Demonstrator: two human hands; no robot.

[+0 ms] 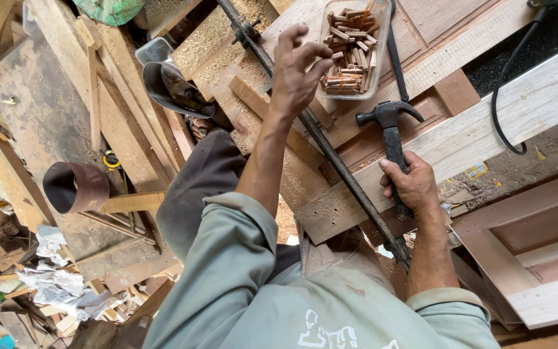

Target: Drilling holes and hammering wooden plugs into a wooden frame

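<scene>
Right hand (412, 184): clenched round handle of hammer (392, 139), at 3 o'clock of centre; hammer head dark, pointing toward 12, lying over pale plank (485, 129).
Left hand (297, 68): raised at 12 o'clock, fingers loosely curled, grasping nothing visible; just beside tub, at its 9 o'clock side.
Tub (377, 64): clear plastic, at 1 o'clock, filled with short reddish pegs (350, 55), resting on door panel (447, 26).
Clamp bar (330, 155): long, dark metal, running diagonally from 12 toward 5 o'clock, passing between both hands.
Cable (500, 97): black, looping over plank at 2 o'clock.
Tube (75, 187): short, brown, open-ended, at 9 o'clock on floor boards.
Sandal (172, 87): at 11 o'clock, on foot; dark trouser leg (201, 187) below.
Sleeves (240, 258): grey-green, at 6 o'clock.
Paper scraps (59, 278): crumpled, white, at 8 o'clock among offcuts.
Sawdust (211, 39): heaped at 12 o'clock.
</scene>
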